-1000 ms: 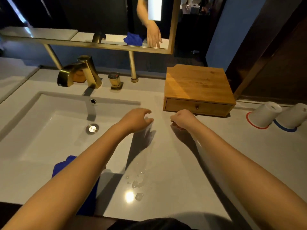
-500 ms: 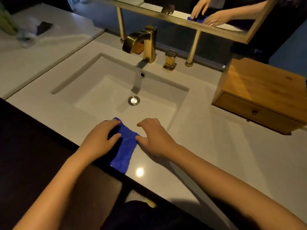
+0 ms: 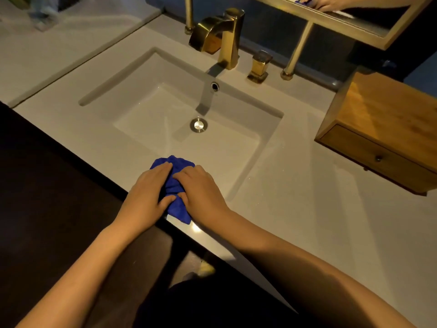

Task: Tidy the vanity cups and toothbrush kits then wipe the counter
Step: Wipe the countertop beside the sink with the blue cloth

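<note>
Both hands, left hand and right hand, curl onto the blue cloth at the sink front edge, bunching it. No cups visible; counter wiping looks just starting.

A gold faucet stands behind the white sink before me, a gold-framed mirror hangs above, and a wooden drawer box sits to my right in dim light.
</note>
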A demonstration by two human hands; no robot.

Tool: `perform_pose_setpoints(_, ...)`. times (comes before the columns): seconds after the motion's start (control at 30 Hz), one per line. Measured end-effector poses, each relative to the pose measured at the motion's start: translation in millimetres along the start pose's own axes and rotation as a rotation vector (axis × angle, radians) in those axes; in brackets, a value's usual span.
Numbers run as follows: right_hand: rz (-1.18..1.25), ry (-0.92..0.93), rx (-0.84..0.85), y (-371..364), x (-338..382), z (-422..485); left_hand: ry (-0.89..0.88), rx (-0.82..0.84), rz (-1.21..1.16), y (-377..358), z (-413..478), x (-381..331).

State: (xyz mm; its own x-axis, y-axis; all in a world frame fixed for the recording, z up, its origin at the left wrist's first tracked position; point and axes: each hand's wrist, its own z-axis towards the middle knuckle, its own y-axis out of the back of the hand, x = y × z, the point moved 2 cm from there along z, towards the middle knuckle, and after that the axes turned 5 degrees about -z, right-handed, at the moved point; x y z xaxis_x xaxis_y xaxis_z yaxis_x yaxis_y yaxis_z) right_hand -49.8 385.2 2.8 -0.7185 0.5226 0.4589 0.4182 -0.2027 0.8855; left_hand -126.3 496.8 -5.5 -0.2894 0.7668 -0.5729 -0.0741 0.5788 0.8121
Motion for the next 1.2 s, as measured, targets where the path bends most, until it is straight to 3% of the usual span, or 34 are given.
perform_pose_setpoints(0.2, 0.283, -0.050, -0.061, 20.7, -19.4, -16.8, -0.046, -0.135, 0.022, -6.0, -2.0, -30.6)
perform_pose_setpoints(0.37, 0.383, -0.016, -0.083, 65.2, -48.8, -50.8, -0.087, -0.253, 0.000, -10.4, -11.5, -89.5)
perform_pose_setpoints(0.53, 0.417, 0.121, -0.045, 119.0, -80.4, -91.3, -0.109, -0.379, -0.102, -17.1, -24.8, -158.5)
perform_pose_setpoints(0.67, 0.557, 0.096, 0.004, 141.6, -111.8, -120.2, -0.066, -0.389, -0.278, -32.6, -24.6, -196.4)
perform_pose_setpoints(0.83, 0.535, -0.002, -0.034, 142.3, -154.5, -153.6, -0.040, -0.317, -0.357, -72.5, -23.8, -226.6)
perform_pose_setpoints(0.93, 0.478, -0.120, -0.146, 142.3, -181.6, -172.1, -0.046, -0.352, -0.317, -98.5, -32.0, -231.4)
perform_pose_setpoints(1.07, 0.140, -0.352, -0.330, 135.0, -211.5, -197.4, 0.079, -0.486, -0.240, -117.2, -49.6, -201.9)
perform_pose_setpoints(1.13, -0.075, -0.371, -0.334, 124.8, -217.0, -205.8, 0.194, -0.534, -0.170, -117.6, -56.2, -174.7)
perform_pose_setpoints(1.2, -0.137, -0.312, -0.264, 111.8, -217.7, -208.5, 0.306, -0.538, -0.089, -115.6, -59.1, -148.2)
